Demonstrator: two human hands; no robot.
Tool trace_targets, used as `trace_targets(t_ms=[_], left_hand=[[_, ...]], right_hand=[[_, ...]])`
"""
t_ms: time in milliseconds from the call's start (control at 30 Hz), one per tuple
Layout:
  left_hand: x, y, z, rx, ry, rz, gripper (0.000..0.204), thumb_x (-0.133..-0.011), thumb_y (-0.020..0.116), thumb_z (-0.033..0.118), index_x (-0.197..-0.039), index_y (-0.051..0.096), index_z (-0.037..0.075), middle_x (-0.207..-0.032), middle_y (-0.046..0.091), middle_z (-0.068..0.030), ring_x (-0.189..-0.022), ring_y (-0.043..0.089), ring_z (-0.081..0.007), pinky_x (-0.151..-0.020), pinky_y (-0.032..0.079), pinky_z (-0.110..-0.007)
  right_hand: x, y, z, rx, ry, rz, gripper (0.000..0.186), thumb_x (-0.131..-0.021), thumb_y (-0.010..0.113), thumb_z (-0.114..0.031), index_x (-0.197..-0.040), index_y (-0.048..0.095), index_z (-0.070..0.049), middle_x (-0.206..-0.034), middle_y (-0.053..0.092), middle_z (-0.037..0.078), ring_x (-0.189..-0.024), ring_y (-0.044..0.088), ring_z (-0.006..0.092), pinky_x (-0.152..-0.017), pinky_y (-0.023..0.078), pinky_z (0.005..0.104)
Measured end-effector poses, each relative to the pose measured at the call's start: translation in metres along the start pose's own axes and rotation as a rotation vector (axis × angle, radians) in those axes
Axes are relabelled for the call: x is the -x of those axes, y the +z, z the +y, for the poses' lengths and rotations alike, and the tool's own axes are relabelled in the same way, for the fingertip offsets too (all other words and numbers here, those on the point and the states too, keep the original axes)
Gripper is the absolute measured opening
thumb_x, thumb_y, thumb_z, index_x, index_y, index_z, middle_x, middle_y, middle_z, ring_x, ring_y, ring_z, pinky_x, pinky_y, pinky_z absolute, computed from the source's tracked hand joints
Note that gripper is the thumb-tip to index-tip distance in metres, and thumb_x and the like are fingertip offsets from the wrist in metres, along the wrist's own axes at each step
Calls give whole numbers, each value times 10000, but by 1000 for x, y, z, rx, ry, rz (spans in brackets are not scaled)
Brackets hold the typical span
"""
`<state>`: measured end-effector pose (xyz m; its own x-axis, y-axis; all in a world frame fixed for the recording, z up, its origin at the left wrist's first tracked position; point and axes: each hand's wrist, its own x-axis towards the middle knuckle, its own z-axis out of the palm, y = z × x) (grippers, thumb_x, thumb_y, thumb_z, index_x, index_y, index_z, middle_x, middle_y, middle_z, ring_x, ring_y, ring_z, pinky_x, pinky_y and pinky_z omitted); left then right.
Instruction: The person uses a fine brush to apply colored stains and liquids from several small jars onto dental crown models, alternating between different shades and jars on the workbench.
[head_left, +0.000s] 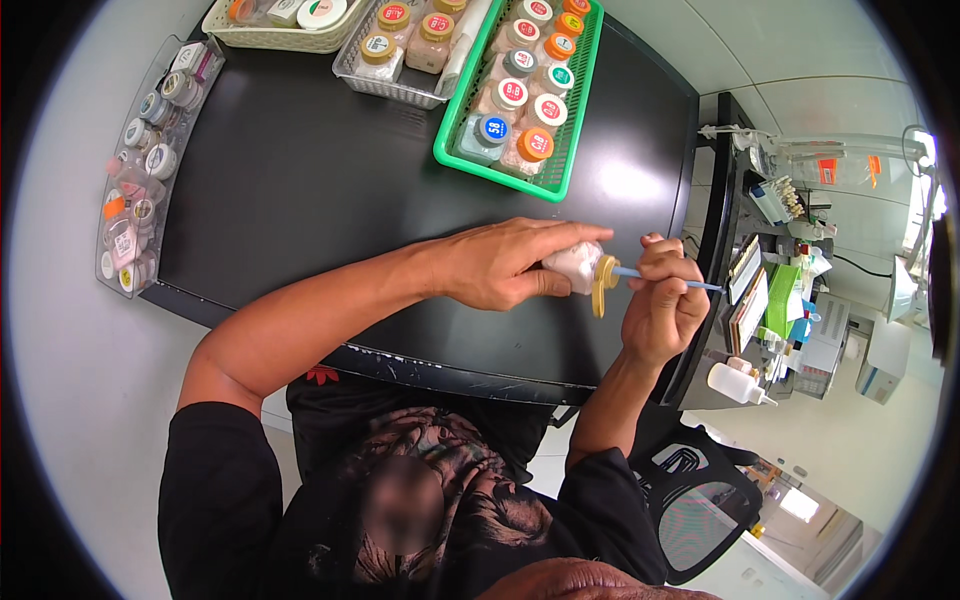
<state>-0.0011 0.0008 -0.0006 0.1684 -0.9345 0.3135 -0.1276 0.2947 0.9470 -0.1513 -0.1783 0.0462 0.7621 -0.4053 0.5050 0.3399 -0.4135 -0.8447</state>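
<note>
My left hand (495, 262) grips a small clear jar of pale powder (571, 265) near the front of the black desk (330, 180), the jar tipped on its side toward the right. A yellow cap or collar (602, 283) is at its mouth, with a flap hanging down. My right hand (662, 305) is closed on a thin light blue stick (625, 271), whose left end is at or inside the yellow mouth; the exact tip is hidden.
A green basket (448, 152) of several lidded jars stands at the back right, beside grey (390, 88) and cream (275, 40) baskets. A clear tray (178, 130) of small containers lines the left edge. Right are a cluttered bench (750, 300) and black chair (700, 530).
</note>
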Motion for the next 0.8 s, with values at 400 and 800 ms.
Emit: trace_targets(t_ms=[400,800], left_hand=[[0,-3,2,-3,32,25,674,-943,755,104,-1544,465,7,-1226,698,-227,-1133,674,-380,-959,526,-464],[-1,-5,9,-78,-57,-33,724,-920,792,110,-1572,481,72,-1209,690,-151,-1065,674,-256,-949,522,-393]], right_hand=[[0,-4,2,-88,1,-45,393,-1090,579,-325,-890,688,-4,-688,609,59,-784,542,199,-995,410,495],[0,-9,5,-181,48,12,384,-1096,568,-303,-895,676,6,-675,573,61,-782,552,201,-1036,400,499]])
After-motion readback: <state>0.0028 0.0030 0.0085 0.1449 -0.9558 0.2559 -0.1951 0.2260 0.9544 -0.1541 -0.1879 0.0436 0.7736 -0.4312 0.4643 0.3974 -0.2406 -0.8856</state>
